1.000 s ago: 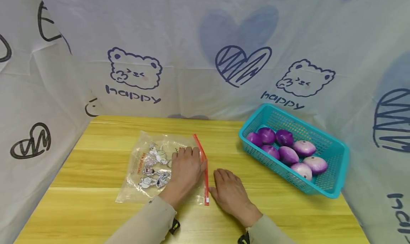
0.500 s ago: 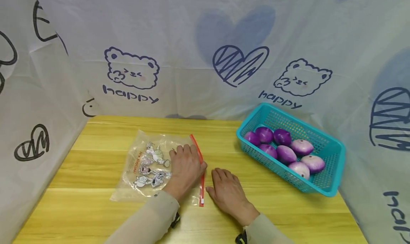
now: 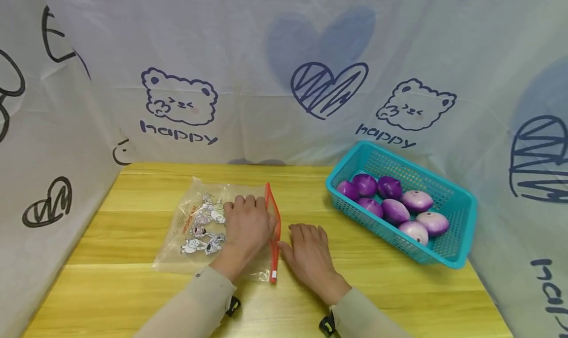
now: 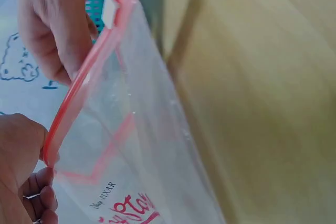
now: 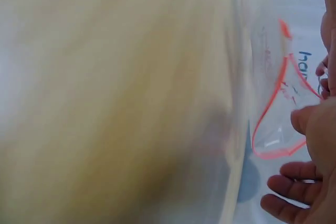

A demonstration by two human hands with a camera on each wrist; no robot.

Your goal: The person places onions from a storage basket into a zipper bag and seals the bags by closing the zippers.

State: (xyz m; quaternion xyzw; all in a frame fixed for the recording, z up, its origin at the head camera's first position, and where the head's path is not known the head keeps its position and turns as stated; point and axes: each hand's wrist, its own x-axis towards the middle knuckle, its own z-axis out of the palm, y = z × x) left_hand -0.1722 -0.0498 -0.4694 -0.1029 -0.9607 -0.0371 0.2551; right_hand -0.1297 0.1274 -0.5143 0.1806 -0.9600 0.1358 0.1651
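Note:
A clear zip bag (image 3: 177,256) with cartoon figures and a red zip edge (image 3: 274,259) lies on the table. My left hand (image 3: 245,229) covers part of it and pinches the red edge between thumb and fingers, as the left wrist view shows. At the edge's near end sits a white slider (image 4: 109,11). My right hand (image 3: 309,256) is just right of the bag, fingers extended and thumb at the red edge. In the right wrist view the bag's mouth (image 5: 281,153) gapes, beside the right thumb (image 5: 302,120); contact there is hard to tell.
A turquoise basket (image 3: 470,224) stands at the back right of the wooden table (image 3: 146,303). It holds several purple and whitish onions (image 3: 395,212). White cloth (image 3: 248,42) with drawings hangs behind and at both sides.
The left hand has shifted slightly left, and the red edge now parts into two strips. The right hand has moved slightly left, bringing its thumb to the bag's edge.

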